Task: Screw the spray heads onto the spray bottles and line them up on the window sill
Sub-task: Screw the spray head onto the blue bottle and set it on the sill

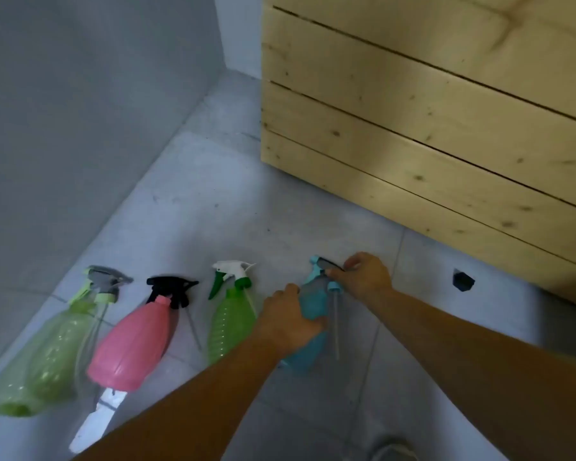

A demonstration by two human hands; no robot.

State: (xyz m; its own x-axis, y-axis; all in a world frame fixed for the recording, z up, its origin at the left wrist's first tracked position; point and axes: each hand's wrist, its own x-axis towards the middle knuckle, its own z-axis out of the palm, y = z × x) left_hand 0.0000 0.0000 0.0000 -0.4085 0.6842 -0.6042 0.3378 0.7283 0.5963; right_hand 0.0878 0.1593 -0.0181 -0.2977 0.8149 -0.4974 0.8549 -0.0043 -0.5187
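Note:
Several spray bottles lie in a row on the grey tiled floor. At the right, my left hand (pixel 286 322) grips the blue bottle (pixel 310 304) around its body. My right hand (pixel 363 277) pinches the blue spray head (pixel 320 266) beside that bottle's neck, its dip tube (pixel 336 324) trailing alongside. Left of it lies a green bottle (pixel 228 322) with a white and green spray head (pixel 231 271). Further left is a pink bottle (pixel 133 344) with a black spray head (pixel 172 289), then a pale green bottle (pixel 44 364) with a grey spray head (pixel 105 281).
A large wooden crate (pixel 429 121) stands at the right, close behind my right hand. A small dark object (pixel 463 281) lies on the floor by its base. A grey wall (pixel 80 111) runs along the left. A white strip (pixel 97 420) lies below the pink bottle.

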